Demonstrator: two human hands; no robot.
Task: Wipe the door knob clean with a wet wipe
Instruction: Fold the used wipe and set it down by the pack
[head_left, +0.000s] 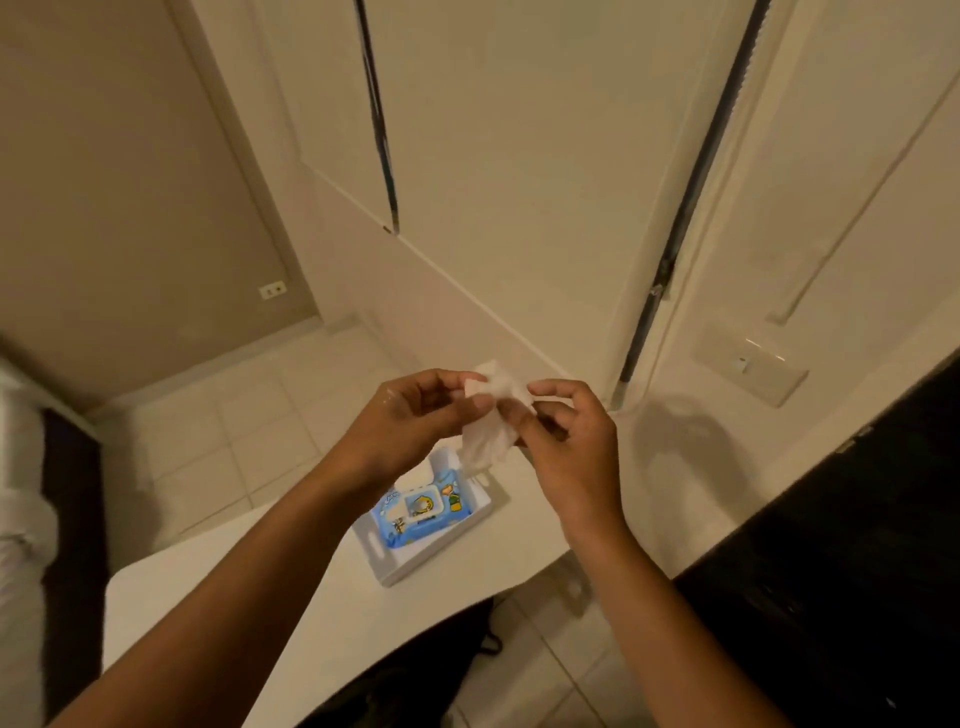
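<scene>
Above the white table (311, 613), wet wipe (491, 421) between left hand (415, 415) and right hand (566, 441).

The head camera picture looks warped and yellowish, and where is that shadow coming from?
Head view: wide-angle lens bends the door edges; warm dim indoor light tints everything; the hands, left and right, holding the wet wipe, cast a soft shadow on the wall; the left edge is blurred.

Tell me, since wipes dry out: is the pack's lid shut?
Shut: the white flip lid lies flat on the blue wipe pack in the white tray.
</scene>
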